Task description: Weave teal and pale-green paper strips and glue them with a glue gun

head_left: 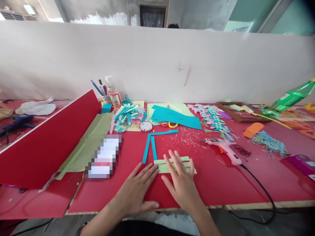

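Note:
Pale green paper strips [162,167] lie side by side on the red table, close to its front edge. My right hand [180,183] rests over them with fingers spread, covering part of the strips. My left hand [137,188] lies flat on the table, its fingertips at the left end of the strips and the thumb stretched out. A blue paper strip [154,149] runs down to the green strips' left end. Beside it is another blue strip [146,150], and a third blue strip [164,132] lies crosswise above them.
On the right lies a pink glue gun [225,147] with a black cord. A pile of paper scraps [129,114], a blue sheet [177,117] and scissor handles [173,125] lie behind. A red board [56,137] stands at left near a blurred-out rectangle [104,157]. A green bottle [290,98] leans at right.

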### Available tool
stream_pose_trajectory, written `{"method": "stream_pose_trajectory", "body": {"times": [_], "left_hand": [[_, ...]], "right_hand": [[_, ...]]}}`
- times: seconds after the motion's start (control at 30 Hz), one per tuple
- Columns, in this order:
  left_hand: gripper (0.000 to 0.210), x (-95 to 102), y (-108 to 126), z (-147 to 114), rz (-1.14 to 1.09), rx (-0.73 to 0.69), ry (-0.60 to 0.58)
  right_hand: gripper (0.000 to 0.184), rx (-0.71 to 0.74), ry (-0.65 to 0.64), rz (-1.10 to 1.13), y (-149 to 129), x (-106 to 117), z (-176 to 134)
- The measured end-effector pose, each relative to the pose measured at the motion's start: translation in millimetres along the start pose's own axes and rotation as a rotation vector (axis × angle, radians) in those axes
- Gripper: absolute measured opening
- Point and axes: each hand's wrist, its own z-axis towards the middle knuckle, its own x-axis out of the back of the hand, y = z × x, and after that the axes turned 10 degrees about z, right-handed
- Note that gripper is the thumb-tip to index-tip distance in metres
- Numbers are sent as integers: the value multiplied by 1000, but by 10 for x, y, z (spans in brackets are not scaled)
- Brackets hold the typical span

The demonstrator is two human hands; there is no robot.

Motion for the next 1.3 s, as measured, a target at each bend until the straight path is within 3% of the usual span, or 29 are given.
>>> {"method": "stream_pose_trajectory", "body": {"times": [0.17,0.4,0.83,1.0,1.1,1.17,1.23,1.3], "left_hand": [[78,-36,11,-13,22,21,30],[78,-26,9,-9,11,24,18],[73,31,15,17,-24,59,-61],[71,6,25,4,-13,48,-22],[72,20,44,-16,-26,43,-1],[70,58,11,-44,-45,45,30],[64,112,-105,-94,-53,109,91],[51,160,-314,-173,-7,334,182]], "right_hand": [[55,39,-149,98,-109,17,-76],[54,-12,-187,156,-134,-23,-40],[57,-165,-96,-14,228,-14,-286],[51,-40,-27,-28,178,44,-263],[49,73,-44,-7,139,54,-232],[50,74,-61,-1,127,34,-218],[50,53,-72,-4,127,8,-212],[50,43,-79,-4,132,-9,-213]]}}
